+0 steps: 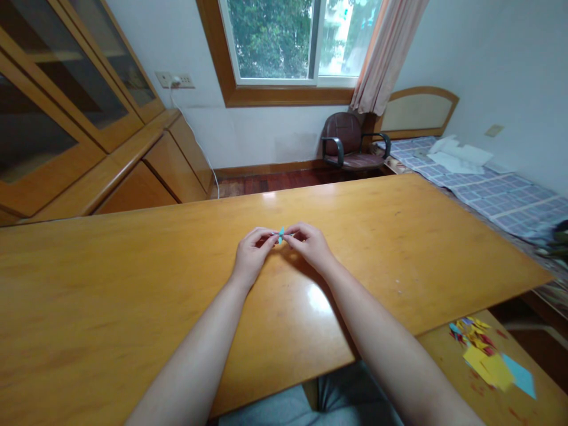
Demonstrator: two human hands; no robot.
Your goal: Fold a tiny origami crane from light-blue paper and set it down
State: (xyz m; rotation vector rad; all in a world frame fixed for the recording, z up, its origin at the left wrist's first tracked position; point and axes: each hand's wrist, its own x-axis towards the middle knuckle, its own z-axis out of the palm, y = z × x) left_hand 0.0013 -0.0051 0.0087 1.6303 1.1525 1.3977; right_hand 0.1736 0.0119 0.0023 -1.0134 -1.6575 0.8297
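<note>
A small light-blue folded paper piece is held just above the wooden table, near the middle of the view. My left hand pinches it from the left between thumb and fingers. From the right, my right hand pinches its other side in the same way. The fingertips of both hands almost meet and cover much of the paper, so its exact folded shape cannot be made out.
At lower right, a lower surface holds a pile of small folded papers, yellow sheets and a light-blue sheet. Beyond the table stand a brown armchair and a bed. A wooden cabinet lines the left wall.
</note>
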